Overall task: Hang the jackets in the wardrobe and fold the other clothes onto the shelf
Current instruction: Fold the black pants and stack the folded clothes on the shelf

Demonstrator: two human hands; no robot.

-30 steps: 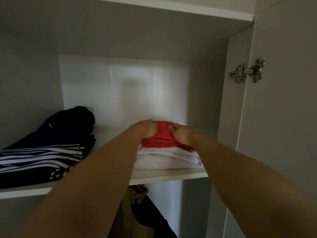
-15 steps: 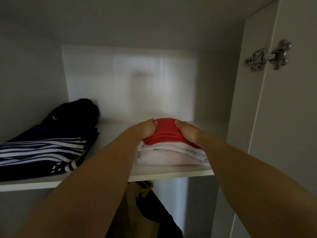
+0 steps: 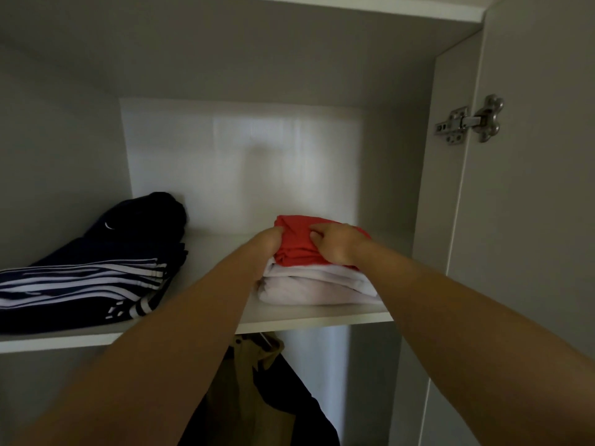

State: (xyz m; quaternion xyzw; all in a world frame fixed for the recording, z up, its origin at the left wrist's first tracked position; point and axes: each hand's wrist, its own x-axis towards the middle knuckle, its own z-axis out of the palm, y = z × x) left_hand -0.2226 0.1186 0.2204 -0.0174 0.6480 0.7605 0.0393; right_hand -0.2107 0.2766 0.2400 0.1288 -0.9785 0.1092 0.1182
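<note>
1. Two bare forearms reach up and forward from the bottom corners of the view and converge on the right half of the shelf (image 3: 309, 321).
2. On the right, the open wardrobe door (image 3: 541, 252) stands nearest. A metal hinge (image 3: 470, 122) joins it to the wardrobe's side wall.
3. Below the shelf, between the forearms, a tan jacket (image 3: 254, 378) hangs with a dark jacket (image 3: 299, 403) just beside it on the right. Their tops are hidden behind the shelf edge.
4. A folded white stack (image 3: 309, 289) lies on the shelf close to its front edge, well right of centre.
5. The folded red garment (image 3: 297, 249) sits on top of the white stack and covers its rear part.
6. The left hand (image 3: 269, 243) grips the red garment's left edge, with its fingers curled in against the fabric.
7. The right hand (image 3: 335, 244) rests on top of the red garment towards its right side. Its fingers are bent and pinch a fold of the cloth.
8. On the left of the shelf, well apart from the white stack, lies a folded navy pile with white stripes (image 3: 83, 281).
9. A black garment with a small white logo (image 3: 148, 217) sits behind that pile and partly on it, close to the back.
10. The pale back panel (image 3: 244, 162) closes the compartment, and the wardrobe's top board (image 3: 354, 8) is overhead.
</note>
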